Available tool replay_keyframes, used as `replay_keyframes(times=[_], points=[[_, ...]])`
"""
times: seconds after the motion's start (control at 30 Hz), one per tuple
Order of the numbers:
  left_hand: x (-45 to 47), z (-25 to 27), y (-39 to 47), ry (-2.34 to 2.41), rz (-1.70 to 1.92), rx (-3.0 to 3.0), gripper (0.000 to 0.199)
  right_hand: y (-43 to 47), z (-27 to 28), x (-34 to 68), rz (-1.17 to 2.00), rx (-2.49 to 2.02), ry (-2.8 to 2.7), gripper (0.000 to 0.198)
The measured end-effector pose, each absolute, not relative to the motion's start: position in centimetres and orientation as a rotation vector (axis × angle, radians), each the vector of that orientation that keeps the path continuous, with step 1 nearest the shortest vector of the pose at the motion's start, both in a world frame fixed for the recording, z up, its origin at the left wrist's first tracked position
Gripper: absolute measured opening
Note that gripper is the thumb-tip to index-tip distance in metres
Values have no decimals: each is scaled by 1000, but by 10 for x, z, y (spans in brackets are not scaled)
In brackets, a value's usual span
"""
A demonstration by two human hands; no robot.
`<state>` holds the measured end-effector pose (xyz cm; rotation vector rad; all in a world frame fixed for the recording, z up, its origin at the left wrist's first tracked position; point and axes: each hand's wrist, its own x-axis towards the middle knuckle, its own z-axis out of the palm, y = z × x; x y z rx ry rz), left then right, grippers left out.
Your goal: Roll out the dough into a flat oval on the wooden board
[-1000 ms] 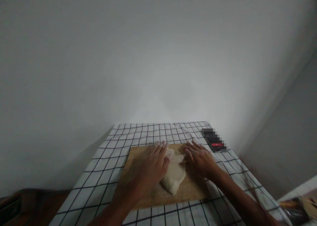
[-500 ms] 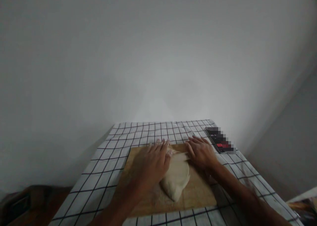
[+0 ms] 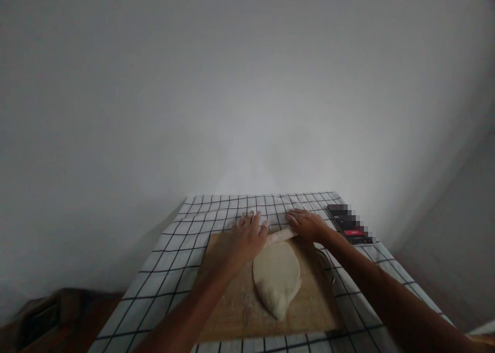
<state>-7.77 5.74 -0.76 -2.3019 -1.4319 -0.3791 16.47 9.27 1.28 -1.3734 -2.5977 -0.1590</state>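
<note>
Pale round dough (image 3: 276,273) on the board (image 3: 232,319), near end pointed, my left hand (image 3: 249,237) and right hand (image 3: 307,225) unclenched over the pin (image 3: 281,236) at the board's far edge, phone (image 3: 348,226) off its right, left arm (image 3: 193,306) blocking its left.

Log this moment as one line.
left hand: on rolling pin | right hand: on pin's other end | dough: flattened, on wooden board | phone: on checked tablecloth

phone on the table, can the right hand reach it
Probably yes: only tablecloth shows between the right hand and the phone, though that hand would likely have to leave the rolling pin.
</note>
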Motion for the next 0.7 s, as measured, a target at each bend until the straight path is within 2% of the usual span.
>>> replay_keyframes(times=[0.2, 0.43, 0.57, 0.7], points=[[-80, -14, 35, -1325, -596, -2263, 43, 4, 5, 179, -246, -1359, -2426, 36], [-99, 13, -15, -1112, -613, -2390, 47, -89, -12, 164, -441, -1314, -2269, 47], [-109, 10, -38, -1092, -603, -2403, 47, -113, -22, 159, -623, -1206, -2258, 60], [-109, 9, -37, -1103, -502, -2435, 48, -93, -17, 160, -517, -1310, -2301, 57]])
